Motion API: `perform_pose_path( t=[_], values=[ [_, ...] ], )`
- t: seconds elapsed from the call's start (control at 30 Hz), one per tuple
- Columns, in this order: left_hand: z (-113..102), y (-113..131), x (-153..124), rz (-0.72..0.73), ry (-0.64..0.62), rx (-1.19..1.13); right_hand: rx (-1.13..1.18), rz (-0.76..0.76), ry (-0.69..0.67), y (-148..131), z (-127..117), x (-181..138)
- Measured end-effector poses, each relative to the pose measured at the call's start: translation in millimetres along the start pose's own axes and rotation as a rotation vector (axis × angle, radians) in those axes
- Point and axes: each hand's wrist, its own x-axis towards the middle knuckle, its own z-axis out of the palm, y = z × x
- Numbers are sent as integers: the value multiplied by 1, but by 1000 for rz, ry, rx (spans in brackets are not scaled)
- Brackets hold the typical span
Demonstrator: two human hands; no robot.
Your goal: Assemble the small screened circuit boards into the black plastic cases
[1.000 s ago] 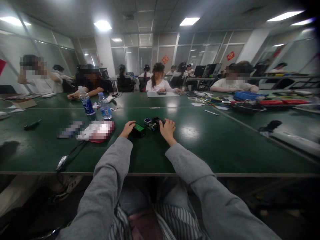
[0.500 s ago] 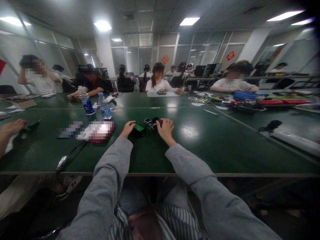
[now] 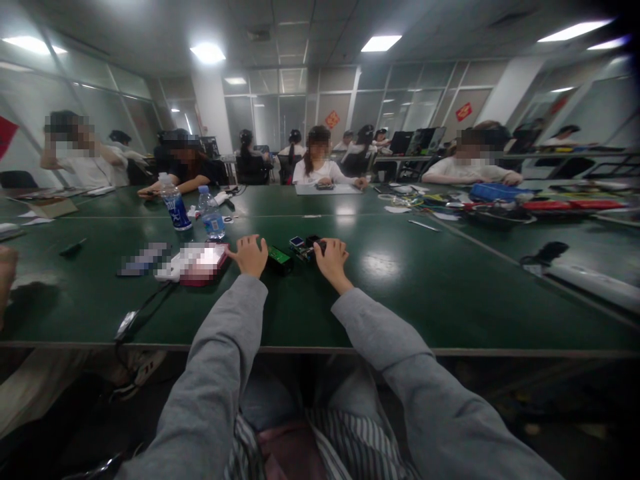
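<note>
My left hand point(image 3: 250, 255) is open, its fingers spread just above the table. Close to its right side lies a small black box with a green circuit board face point(image 3: 279, 256). My right hand point(image 3: 332, 260) is closed round the right end of a small electronic device point(image 3: 300, 248), which has a little square screen and exposed parts. The fingers hide much of that end. Box and device rest side by side on the green table point(image 3: 300, 313), with a narrow gap between them.
To the left are a pink-and-white item point(image 3: 200, 263), a blurred dark flat object point(image 3: 145, 259), a cable connector point(image 3: 127, 325) and two water bottles point(image 3: 176, 205). A power strip point(image 3: 590, 283) is at right. A co-worker's hand point(image 3: 6, 280) shows at the left edge.
My left hand has let go of the black box, shifted left and spread its fingers. My right hand stays in place. The co-worker's hand at left has drawn back from a dark object.
</note>
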Motion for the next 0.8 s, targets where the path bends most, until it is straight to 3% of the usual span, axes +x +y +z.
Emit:
perform_pose_path(
  t=[0.17,0.5,0.63,0.8],
  values=[
    [-15,-11,-2,-62,104,265,-4,-6,2,-1,-1,-1],
    [-10,-29,11,-279,-128,276,16,-3,0,-1,-2,-1],
    [-9,-29,11,-262,-88,272,4,3,-11,-1,-3,-1],
    [-5,-18,6,-105,13,212,-4,3,-25,-1,-3,0]
  ],
)
